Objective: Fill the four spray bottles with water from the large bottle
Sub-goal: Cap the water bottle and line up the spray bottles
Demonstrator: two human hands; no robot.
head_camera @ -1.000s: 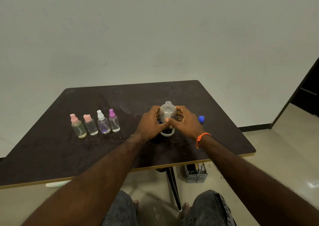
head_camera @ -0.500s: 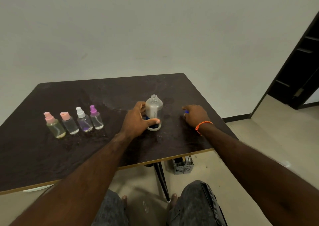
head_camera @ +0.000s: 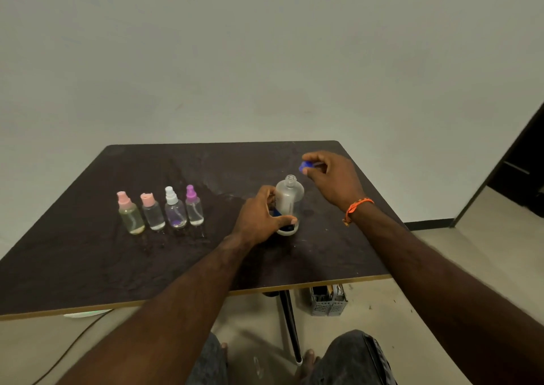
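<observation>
Plain pale wall is filling the back of the room, and a dark brown table (head_camera: 147, 267) is standing in front of it. On the table, four little spray bottles (head_camera: 161, 211) are standing upright in a row on the left side, close together. Two are wearing pink tops, one a white top, and one a purple top.

Toward the right side, well apart from the row, the large bottle (head_camera: 288, 200) is standing upright with its mouth open at the top. The left hand (head_camera: 259, 218) is wrapping its fingers and thumb around the lower part of the large bottle.

The right hand (head_camera: 331, 175) is hanging in the air just above and to the right of the bottle's mouth. Its fingertips are pinching a small blue cap (head_camera: 304, 166). An orange band (head_camera: 355, 208) is sitting on that wrist.

Under the table, a small gray basket (head_camera: 328, 302) is sitting on the floor.
</observation>
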